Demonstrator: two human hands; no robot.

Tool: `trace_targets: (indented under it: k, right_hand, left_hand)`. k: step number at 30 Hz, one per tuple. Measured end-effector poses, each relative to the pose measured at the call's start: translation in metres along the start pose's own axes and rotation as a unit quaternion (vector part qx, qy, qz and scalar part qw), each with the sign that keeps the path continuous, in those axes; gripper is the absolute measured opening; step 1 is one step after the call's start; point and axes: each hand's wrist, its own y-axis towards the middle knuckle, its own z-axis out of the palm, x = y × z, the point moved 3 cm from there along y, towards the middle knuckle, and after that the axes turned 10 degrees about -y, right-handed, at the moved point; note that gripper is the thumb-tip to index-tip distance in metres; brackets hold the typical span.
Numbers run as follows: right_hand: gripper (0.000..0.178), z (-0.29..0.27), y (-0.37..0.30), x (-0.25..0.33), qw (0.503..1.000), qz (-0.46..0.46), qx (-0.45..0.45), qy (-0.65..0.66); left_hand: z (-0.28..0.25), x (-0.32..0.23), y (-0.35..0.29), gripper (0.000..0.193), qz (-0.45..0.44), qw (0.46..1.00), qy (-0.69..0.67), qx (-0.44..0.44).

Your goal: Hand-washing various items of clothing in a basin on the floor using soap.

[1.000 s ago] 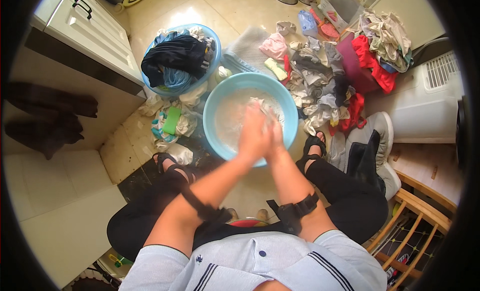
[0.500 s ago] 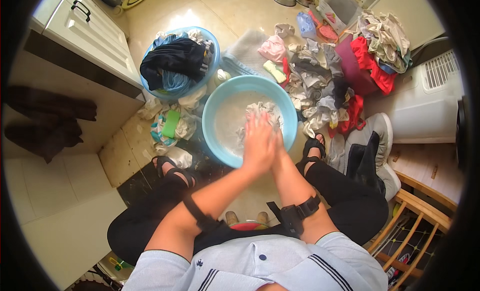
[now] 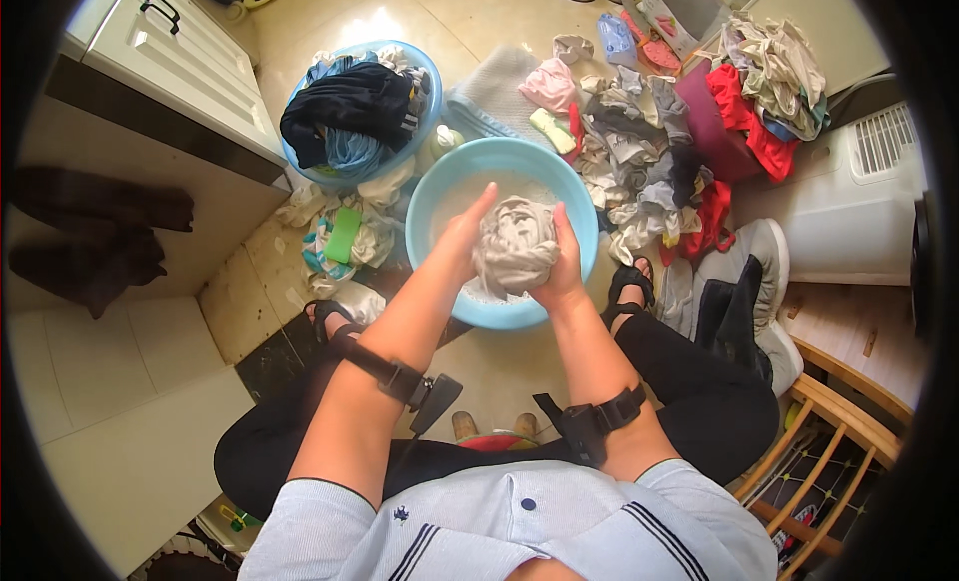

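A bunched, wet, greyish-white cloth (image 3: 516, 243) is gathered in a ball between my two hands, over a light blue basin (image 3: 586, 206) of cloudy, sudsy water. My left hand (image 3: 464, 235) presses on its left side, thumb and fingers pointing away from me. On the other side, my right hand (image 3: 562, 265) cups the cloth from the right and below. The fingers beneath the bundle are partly hidden. Whether the underside of the cloth touches the water, I cannot tell.
Another blue tub (image 3: 432, 76) heaped with dark clothes (image 3: 350, 116) stands at the far left. Beside the basin are a green brush or sponge (image 3: 343, 234) on cloths, a white bottle (image 3: 445, 137) and a yellow-green bar (image 3: 551, 130). Loose laundry (image 3: 639, 146) covers the floor at right.
My hands were pressed together on the cloth low in the basin. Now they are apart, one on each side, and the cloth is lifted and balled between them.
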Motion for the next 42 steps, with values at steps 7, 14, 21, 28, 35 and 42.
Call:
trace_targets:
  k: [7,14,21,28,35,42]
  right_hand:
    - [0.040,-0.028,0.008,-0.001,0.995,0.100,0.007,-0.004]
    - [0.041,-0.026,0.008,-0.016,0.991,0.122,-0.050,0.036]
    - [0.035,-0.001,0.012,-0.035,0.979,0.114,-0.166,0.007]
    - [0.054,-0.038,0.015,-0.018,0.978,0.152,0.131,0.055]
    - [0.042,-0.012,0.018,-0.029,0.985,0.078,-0.141,-0.061]
    - [0.041,0.004,0.011,-0.034,0.966,0.125,-0.214,-0.072]
  left_hand:
    - [0.004,0.004,0.005,0.022,0.232,0.937,0.258,-0.033]
    - [0.040,0.026,-0.051,0.016,0.487,0.666,0.565,-0.006]
    - [0.028,0.009,-0.012,0.018,0.488,0.566,0.664,-0.026]
    - [0.036,0.060,-0.051,0.040,0.448,0.646,0.617,0.041]
    - [0.017,0.022,-0.013,0.040,0.408,0.744,0.529,0.009]
    - [0.003,0.026,-0.010,0.038,0.385,0.748,0.540,0.021]
